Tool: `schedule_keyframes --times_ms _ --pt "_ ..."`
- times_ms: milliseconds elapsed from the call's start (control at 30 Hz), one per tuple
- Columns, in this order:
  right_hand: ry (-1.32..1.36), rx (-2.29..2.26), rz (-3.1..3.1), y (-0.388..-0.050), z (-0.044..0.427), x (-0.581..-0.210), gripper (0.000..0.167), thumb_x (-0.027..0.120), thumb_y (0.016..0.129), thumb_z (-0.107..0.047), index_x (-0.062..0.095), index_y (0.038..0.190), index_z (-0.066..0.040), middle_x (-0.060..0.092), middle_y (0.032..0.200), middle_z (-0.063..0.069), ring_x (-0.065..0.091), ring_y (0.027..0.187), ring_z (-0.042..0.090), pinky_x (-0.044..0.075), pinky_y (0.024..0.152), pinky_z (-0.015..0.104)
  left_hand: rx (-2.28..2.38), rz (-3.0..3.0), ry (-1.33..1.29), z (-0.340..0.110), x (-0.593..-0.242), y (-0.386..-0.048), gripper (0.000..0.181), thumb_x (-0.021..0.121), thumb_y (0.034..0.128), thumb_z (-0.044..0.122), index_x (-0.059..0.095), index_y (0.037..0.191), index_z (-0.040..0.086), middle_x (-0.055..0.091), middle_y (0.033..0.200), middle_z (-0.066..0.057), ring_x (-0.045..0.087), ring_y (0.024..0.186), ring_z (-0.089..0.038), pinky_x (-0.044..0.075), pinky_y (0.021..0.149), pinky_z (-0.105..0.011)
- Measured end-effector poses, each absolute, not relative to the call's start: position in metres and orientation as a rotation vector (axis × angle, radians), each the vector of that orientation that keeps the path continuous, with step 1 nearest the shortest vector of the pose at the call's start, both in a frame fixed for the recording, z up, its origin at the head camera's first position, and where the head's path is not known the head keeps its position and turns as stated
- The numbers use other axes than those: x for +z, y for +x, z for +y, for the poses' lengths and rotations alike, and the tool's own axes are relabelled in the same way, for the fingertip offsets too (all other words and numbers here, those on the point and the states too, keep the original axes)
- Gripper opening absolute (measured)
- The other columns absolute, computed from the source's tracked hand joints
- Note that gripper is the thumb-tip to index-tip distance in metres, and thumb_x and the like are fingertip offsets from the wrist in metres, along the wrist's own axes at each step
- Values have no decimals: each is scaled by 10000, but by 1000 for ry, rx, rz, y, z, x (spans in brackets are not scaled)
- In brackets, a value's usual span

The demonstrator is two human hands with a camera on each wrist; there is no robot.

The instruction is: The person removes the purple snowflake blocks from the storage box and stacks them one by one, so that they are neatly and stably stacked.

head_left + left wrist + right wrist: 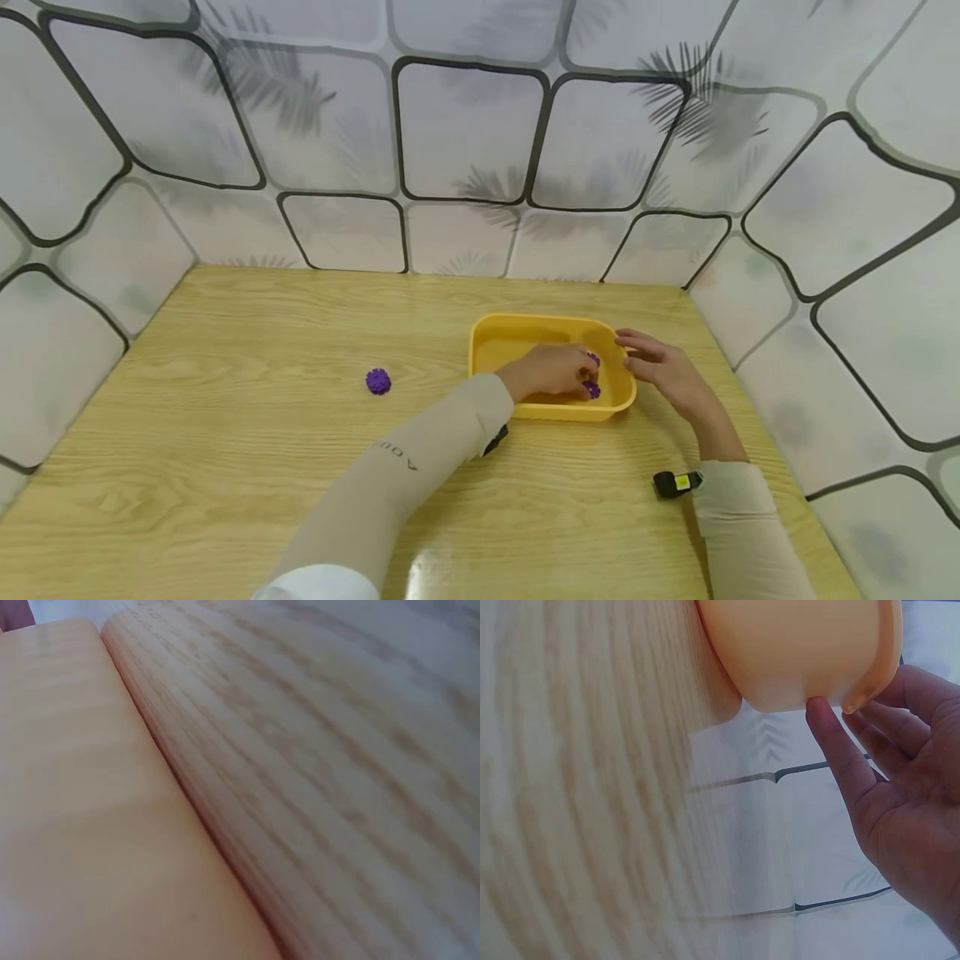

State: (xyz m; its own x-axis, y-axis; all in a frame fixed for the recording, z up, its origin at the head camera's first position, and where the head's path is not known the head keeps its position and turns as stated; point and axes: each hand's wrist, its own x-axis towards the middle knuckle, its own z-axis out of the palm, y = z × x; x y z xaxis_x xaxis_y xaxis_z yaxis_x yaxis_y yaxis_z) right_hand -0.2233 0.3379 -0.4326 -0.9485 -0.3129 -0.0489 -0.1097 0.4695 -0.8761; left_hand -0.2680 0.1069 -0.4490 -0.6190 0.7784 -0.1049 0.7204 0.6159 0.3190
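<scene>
Inside the yellow tray (pixel 495 337), my left hand (pixel 551 369) reaches down with bent fingers at the right half. A purple piece (pixel 592 359) shows just beyond the fingers, and another purple piece (pixel 592 390) lies against the fingertips; whether either is pinched is hidden. My right hand (pixel 671 379) touches the tray's right end with extended fingers. In the right wrist view, fingertips of the right hand (pixel 911 780) rest against the tray (pixel 802 652) near its rim and side. The left wrist view has only the tray wall (pixel 97 810) large at left.
A purple piece (pixel 378 382) sits on the wooden table (pixel 247 400), left of the tray. Patterned white panels (pixel 472 133) border the table at the back and both sides. My left forearm (pixel 405 458) crosses above the table in front of the tray.
</scene>
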Motion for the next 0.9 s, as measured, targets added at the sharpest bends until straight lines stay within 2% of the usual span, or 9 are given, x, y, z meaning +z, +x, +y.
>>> schedule_keyframes --times_ms 133,333,433,600,900 --pt "-370 -1479 2513 -224 337 -432 493 562 1047 -241 476 1487 -35 275 1654 102 353 1462 371 461 919 107 363 2622 1208 105 -447 -268 214 667 970 407 709 1148 294 628 1161 120 595 1002 -40 495 867 -247" --pt "-367 -1491 2503 -224 337 -432 493 563 1047 -234 477 1483 -21 274 1652 118 349 1461 379 464 919 110 350 2617 1216 103 -444 -267 316 643 989 387 670 1283 274 650 1267 88 612 1115 -75 494 971 -275" --pt "-365 -1492 2503 -224 337 -432 493 564 1046 -235 479 1481 -20 273 1652 122 349 1460 382 463 921 111 335 2612 1208 103 -444 -267 339 635 982 436 668 1285 287 643 1240 87 612 1084 -74 500 934 -271" --pt "-357 -1494 2503 -223 338 -431 496 566 1045 -240 479 1482 -23 272 1653 120 350 1459 382 466 918 113 331 2609 1199 104 -445 -268 305 641 972 465 682 1212 282 616 1091 94 579 931 -60 483 814 -250" --pt "-345 -1507 2497 -225 338 -432 485 573 1041 -228 493 1469 -13 285 1647 126 357 1449 383 477 917 125 546 2590 1091 100 -444 -275 340 692 935 439 688 1216 249 682 1122 135 629 1008 -26 502 898 -235"
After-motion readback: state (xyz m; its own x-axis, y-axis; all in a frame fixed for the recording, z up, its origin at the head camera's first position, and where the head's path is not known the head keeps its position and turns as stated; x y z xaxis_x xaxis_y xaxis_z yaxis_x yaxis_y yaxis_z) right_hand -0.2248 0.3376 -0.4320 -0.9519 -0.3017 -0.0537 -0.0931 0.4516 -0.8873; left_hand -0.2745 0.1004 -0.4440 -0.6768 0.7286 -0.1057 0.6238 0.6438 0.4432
